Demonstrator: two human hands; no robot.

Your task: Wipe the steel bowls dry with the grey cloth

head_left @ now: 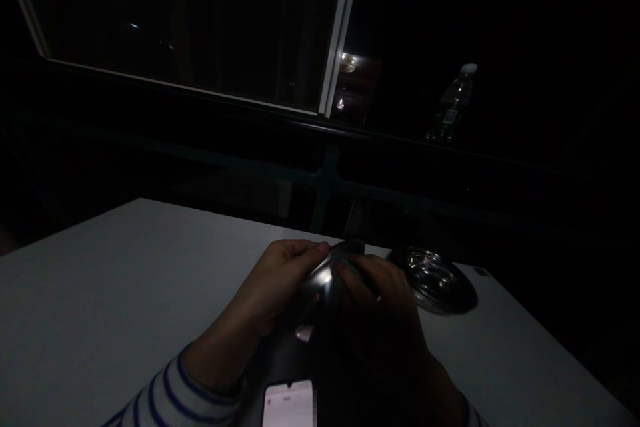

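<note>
A shiny metal bowl (320, 280) is held tilted above the white table, its polished surface catching light. My left hand (283, 273) grips its left rim, thumb on top and the other fingers mostly hidden beneath. Curled against the right part of the bowl is my right hand (383, 300); its lower part lies in deep shadow, and I cannot make out whether anything else is between its fingers and the metal. A lit phone (289, 403) is below the bowl at the bottom edge, showing a pale screen.
Shiny metal bowls, apparently stacked (440, 283), rest on the white table (125, 280) to the right of my hands. A clear bottle with a white cap (455, 103) stands beyond the table, near a window frame (340, 33). The surroundings are very dark.
</note>
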